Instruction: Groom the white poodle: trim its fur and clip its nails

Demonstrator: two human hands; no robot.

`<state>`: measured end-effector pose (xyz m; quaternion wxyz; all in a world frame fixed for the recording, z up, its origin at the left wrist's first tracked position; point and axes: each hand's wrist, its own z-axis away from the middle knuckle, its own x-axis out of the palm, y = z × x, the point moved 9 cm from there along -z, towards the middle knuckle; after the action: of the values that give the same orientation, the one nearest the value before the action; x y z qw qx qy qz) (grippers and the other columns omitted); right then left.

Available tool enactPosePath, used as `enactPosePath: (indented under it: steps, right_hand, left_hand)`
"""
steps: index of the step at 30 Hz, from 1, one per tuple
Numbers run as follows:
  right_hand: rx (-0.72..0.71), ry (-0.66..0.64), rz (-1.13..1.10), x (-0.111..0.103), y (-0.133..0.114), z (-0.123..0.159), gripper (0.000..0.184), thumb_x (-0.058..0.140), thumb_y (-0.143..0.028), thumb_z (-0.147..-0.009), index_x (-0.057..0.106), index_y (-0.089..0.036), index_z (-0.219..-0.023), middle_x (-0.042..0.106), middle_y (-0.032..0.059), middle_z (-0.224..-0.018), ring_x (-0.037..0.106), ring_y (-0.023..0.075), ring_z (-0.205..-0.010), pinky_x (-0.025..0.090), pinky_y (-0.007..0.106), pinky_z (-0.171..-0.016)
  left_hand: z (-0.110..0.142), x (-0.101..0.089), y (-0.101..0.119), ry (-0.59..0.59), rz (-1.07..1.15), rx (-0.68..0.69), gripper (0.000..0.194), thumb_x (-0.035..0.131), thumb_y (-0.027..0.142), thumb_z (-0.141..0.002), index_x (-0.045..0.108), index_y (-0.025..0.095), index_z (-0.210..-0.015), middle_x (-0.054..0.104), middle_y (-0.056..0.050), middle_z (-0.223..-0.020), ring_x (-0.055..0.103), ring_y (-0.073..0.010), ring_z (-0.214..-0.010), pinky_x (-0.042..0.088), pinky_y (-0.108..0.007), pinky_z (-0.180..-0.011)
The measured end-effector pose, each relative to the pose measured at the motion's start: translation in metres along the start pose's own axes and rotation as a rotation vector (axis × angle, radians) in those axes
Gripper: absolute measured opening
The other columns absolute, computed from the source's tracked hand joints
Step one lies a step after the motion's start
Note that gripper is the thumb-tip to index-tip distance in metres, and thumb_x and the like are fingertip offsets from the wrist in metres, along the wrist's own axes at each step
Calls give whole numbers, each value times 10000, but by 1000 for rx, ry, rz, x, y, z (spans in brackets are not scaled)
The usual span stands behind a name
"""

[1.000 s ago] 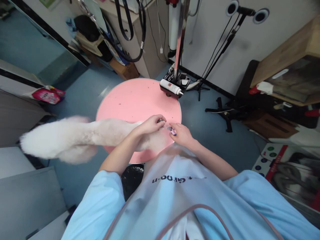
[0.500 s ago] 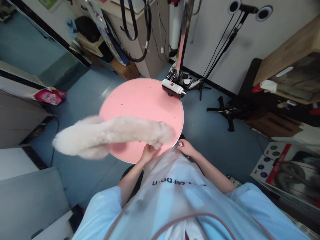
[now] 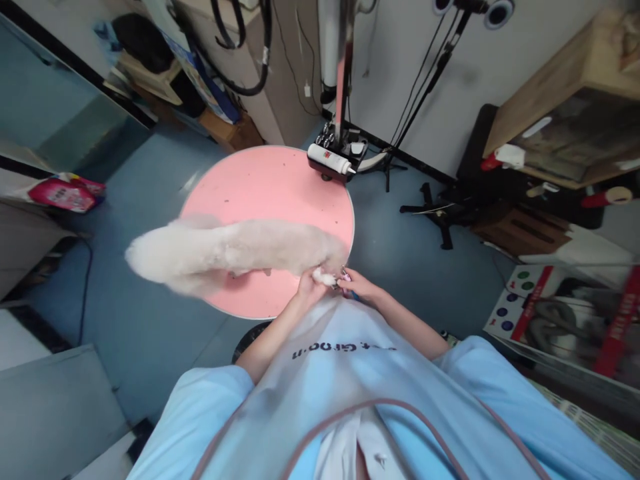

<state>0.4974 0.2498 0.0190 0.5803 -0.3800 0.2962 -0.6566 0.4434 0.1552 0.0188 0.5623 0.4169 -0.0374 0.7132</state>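
A white fluffy dog [image 3: 235, 253] stands on a round pink grooming table [image 3: 270, 187], its rear end toward me. My left hand [image 3: 310, 288] is closed around one of the dog's hind paws at the table's near edge. My right hand [image 3: 361, 287] is pinched on a small pink and blue tool [image 3: 347, 276], which looks like a nail clipper, held right against that paw. I wear a light blue apron over a blue top.
A white bottle [image 3: 330, 160] lies on a black tray at the table's far edge by a chrome pole [image 3: 339, 80]. Black tripod legs [image 3: 435, 213] stand on the blue floor at right. Boxes, shelves and clutter line the walls.
The dog shifted right along the table. My left hand went from under the dog's body to gripping a hind paw, and my right hand brought the tool up to it.
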Motion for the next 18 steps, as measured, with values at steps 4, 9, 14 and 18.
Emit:
enactPosePath:
  steps: [4,9,14,18]
  right_hand:
    - [1,-6,-268,-2,-9,5,433,743,-410,-613,460,-186,-853,578,-19,-694,534,95,-558,418,212,-494]
    - [0,-34,-316,6,-28,-2,376,720,-405,-641,478,-179,-822,565,-38,-634,519,82,-517,406,193,-461]
    - [-84,-16,-137,7,-52,-7,196,648,-265,-685,487,-175,-751,516,-58,-556,472,72,-463,354,180,-424]
    - [-110,-32,-157,11,-63,-8,163,629,-230,-670,501,-170,-752,516,-64,-563,474,69,-471,369,182,-450]
  left_hand:
    - [8,16,9,32,259,-39,130,469,168,-750,513,156,-628,587,-45,-665,615,-171,-758,505,-365,-826]
    - [19,31,28,46,-74,42,224,373,237,-813,488,185,-629,608,-63,-764,606,-189,-896,472,-423,-910]
    - [38,44,53,30,-835,103,443,241,425,-892,583,166,-783,647,-135,-973,591,-234,-991,492,-408,-833]
    - [60,56,87,-14,-1403,174,399,383,456,-861,632,150,-800,665,-126,-866,602,-256,-890,474,-408,-824]
